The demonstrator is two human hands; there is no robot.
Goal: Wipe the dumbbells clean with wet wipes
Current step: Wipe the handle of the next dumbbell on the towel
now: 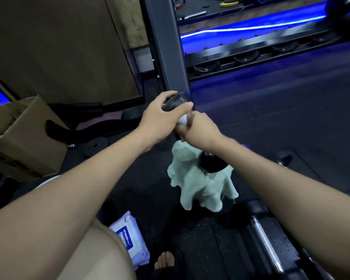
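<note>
I hold a small black dumbbell [209, 163] in the air, tilted away from me. My left hand [160, 118] grips its far head [179, 100]. My right hand [200, 131] is curled round the handle, with a bit of white wipe [183, 119] showing between the two hands. A pale green cloth [202, 190] hangs down under the near head. The pack of wet wipes [130, 237] lies on the floor beside my left knee.
A second dumbbell with a chrome handle [266, 243] lies on the dark rubber floor at lower right. A grey rack post [166, 47] stands just behind my hands, with a low rack rail [251, 55] running right. Cardboard boxes [26, 136] sit at left.
</note>
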